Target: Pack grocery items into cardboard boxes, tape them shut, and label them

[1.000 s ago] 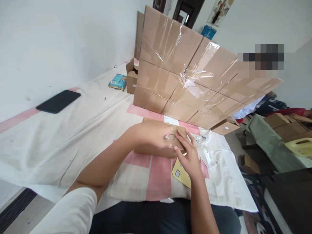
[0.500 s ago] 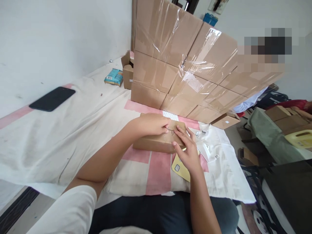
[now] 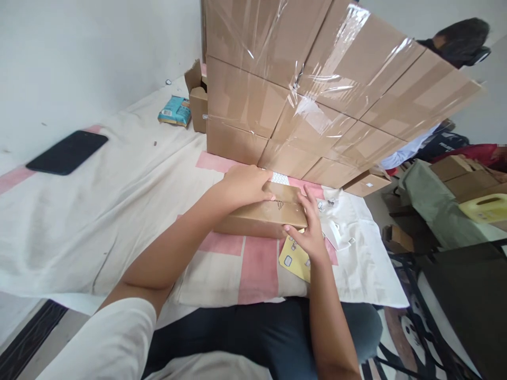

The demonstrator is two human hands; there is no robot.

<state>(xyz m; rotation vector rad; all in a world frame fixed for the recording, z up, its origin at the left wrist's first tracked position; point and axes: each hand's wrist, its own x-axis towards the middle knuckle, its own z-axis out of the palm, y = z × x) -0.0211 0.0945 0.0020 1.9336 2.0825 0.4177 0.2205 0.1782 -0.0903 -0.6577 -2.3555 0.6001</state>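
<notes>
A small brown cardboard box (image 3: pixel 253 228) lies flat on the cloth-covered table in front of me, its top flap seam running lengthwise. My left hand (image 3: pixel 246 184) lies over its left far part, thumb on the top near the seam and fingers bent over the far side, partly hidden. At the box's right end, my right hand (image 3: pixel 311 228) grips it, with the thumb at the near edge and the fingers along the end. Under my right hand, a yellow card with stickers (image 3: pixel 292 261) lies on the cloth. A white sheet with small printed labels (image 3: pixel 280 179) shows behind the box.
A wall of taped, film-wrapped cartons (image 3: pixel 277 105) stands behind. To the left lie a black phone (image 3: pixel 68 153), a blue packet (image 3: pixel 175 111) and an open carton (image 3: pixel 198 108). White paper scraps (image 3: pixel 336 236) lie right. Beyond are another person's head (image 3: pixel 461 42) and a yellow jug (image 3: pixel 485 210).
My right hand has moved from the box's top to its right end, fingers wider apart. My left hand has shifted slightly back, uncovering more of the seam. The view has tilted down.
</notes>
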